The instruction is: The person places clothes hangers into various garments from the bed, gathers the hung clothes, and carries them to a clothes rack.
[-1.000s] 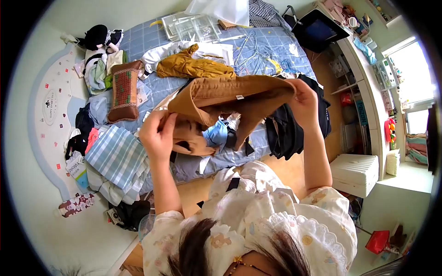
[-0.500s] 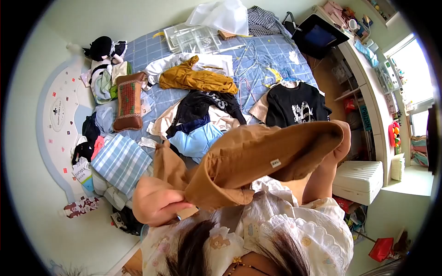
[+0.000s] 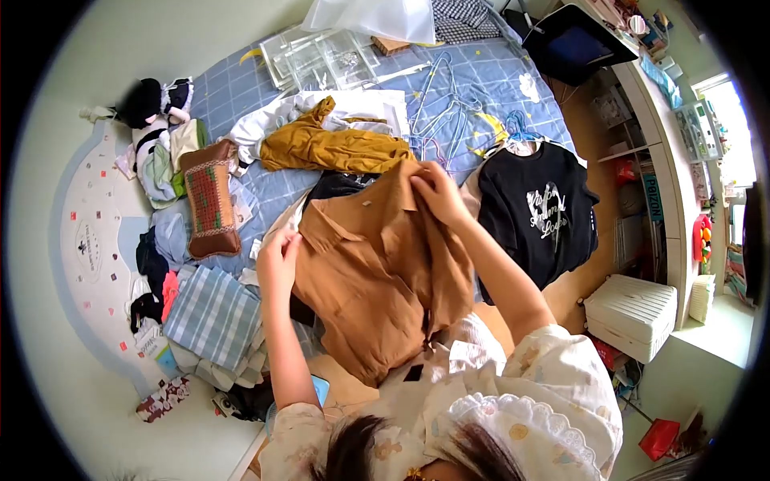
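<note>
A brown collared shirt (image 3: 369, 280) is stretched between my two hands, hanging down in front of my body over the near edge of the bed. My left hand (image 3: 279, 252) pinches its left upper edge. On the other side, my right hand (image 3: 437, 192) grips the top right part, thumb and fingers closed on the cloth. A small pale label (image 3: 366, 204) shows near the top of the shirt. Just behind it, a black garment (image 3: 337, 186) lies partly covered. A mustard-yellow garment (image 3: 337, 148) rests farther back on the bed.
The blue checked bed (image 3: 241, 88) holds a black printed T-shirt (image 3: 537, 208), blue hangers (image 3: 449, 96) and clear plastic panels (image 3: 321, 64). To the left are a woven brown pillow (image 3: 210, 200) and folded plaid cloth (image 3: 212, 313). A white ribbed box (image 3: 631, 317) stands right.
The brown shirt has swung from being held sideways near my chest to hanging spread out lower. Both hands have moved forward, away from my body, and my right hand inward. The camera view shifted slightly.
</note>
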`<state>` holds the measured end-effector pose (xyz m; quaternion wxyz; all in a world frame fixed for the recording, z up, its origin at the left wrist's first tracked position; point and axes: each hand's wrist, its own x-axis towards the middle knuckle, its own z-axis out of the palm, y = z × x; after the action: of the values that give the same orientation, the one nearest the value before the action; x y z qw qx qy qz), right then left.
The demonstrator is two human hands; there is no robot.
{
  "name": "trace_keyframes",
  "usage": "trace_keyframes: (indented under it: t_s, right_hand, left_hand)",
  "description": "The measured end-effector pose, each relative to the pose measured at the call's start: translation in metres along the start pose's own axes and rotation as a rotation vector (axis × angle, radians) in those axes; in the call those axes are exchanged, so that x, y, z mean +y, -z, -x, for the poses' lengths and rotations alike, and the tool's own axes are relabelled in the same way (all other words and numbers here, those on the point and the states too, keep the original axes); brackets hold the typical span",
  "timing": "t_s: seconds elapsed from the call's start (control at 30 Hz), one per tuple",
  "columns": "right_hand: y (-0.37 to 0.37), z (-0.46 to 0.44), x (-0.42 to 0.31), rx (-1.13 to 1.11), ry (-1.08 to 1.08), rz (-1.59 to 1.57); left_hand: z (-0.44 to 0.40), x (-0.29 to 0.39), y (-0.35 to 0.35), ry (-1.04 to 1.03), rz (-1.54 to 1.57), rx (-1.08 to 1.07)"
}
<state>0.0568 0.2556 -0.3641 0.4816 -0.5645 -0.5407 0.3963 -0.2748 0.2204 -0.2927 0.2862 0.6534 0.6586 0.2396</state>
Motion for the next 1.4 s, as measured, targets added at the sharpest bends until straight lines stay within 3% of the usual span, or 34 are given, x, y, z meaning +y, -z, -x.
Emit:
trace_keyframes:
  t_s: [0.07, 0.1, 0.2, 0.3, 0.33, 0.4, 0.47, 0.53, 0.67, 0.77, 0.83, 0.87, 1.0, 1.07, 1.17, 1.2, 1.23, 1.27, 1.33, 1.4]
  right_hand:
    - [-0.019, -0.019, 0.096, 0.005, 0.049, 0.152]
    - [-0.021, -0.018, 0.138, 0.066, -0.026, 0.248]
    - [-0.002, -0.005, 0.223, -0.011, -0.458, 0.434]
    - [0.021, 0.018, 0.301, 0.069, -0.603, 0.41]
    - [0.025, 0.016, 0.308, 0.201, -0.817, 0.094]
    - [0.036, 0.006, 0.312, 0.399, -1.025, -0.263]
    - [0.04, -0.005, 0.329, 0.58, -1.035, -0.458]
    - [0.041, -0.024, 0.346, 0.746, -0.977, -0.653]
    - [0.049, -0.067, 0.383, 1.013, -1.063, -0.905]
    - [0.041, -0.076, 0.404, 0.96, -0.954, -0.734]
    - [0.011, -0.094, 0.363, 1.065, -0.78, -0.89]
    - [-0.001, -0.099, 0.356, 1.06, -0.686, -1.017]
    - [-0.066, -0.078, 0.263, 0.518, -0.857, -0.861]
    - [-0.093, -0.058, 0.234, 0.345, -0.841, -0.896]
    - [-0.102, -0.029, 0.221, 0.383, -0.844, -0.882]
    - [-0.089, -0.021, 0.218, 0.323, -1.028, -0.895]
    - [-0.072, -0.028, 0.186, 0.284, -0.998, -0.948]
    - [-0.057, -0.035, 0.156, 0.245, -0.97, -1.002]
    - [-0.032, -0.026, 0.155, 0.095, -0.952, -1.069]
    - [0.0, -0.032, 0.144, -0.004, -0.978, -1.008]
  left_hand:
    - [-0.027, -0.043, -0.041, -0.2, -0.517, 0.16]
    - [-0.033, -0.058, -0.055, -0.069, -0.537, 0.015]
    - [-0.041, -0.082, -0.104, -0.079, -0.378, 0.033]
    - [-0.029, -0.091, -0.155, -0.011, -0.322, -0.079]
    - [-0.023, -0.095, -0.171, 0.012, -0.314, -0.135]
    - [-0.009, -0.109, -0.204, 0.128, -0.295, -0.286]
    - [0.008, -0.119, -0.229, 0.28, -0.35, -0.437]
    - [0.029, -0.133, -0.247, 0.303, -0.375, -0.498]
    - [0.033, -0.14, -0.256, 0.359, -0.375, -0.572]
    - [0.024, -0.145, -0.252, 0.384, -0.358, -0.631]
    - [0.024, -0.149, -0.249, 0.377, -0.373, -0.662]
    - [0.022, -0.15, -0.251, 0.371, -0.375, -0.672]
    - [0.022, -0.149, -0.249, 0.376, -0.365, -0.687]
    - [0.012, -0.136, -0.242, 0.438, -0.338, -0.707]
    - [-0.001, -0.152, -0.235, 0.468, -0.194, -0.519]
    - [-0.005, -0.162, -0.233, 0.49, -0.103, -0.475]
    - [-0.019, -0.157, -0.228, 0.398, -0.035, -0.246]
    - [-0.046, -0.132, -0.212, 0.487, -0.098, -0.226]
    - [-0.08, -0.132, -0.205, 0.391, 0.01, 0.005]
    - [-0.118, -0.13, -0.202, 0.354, -0.094, 0.045]
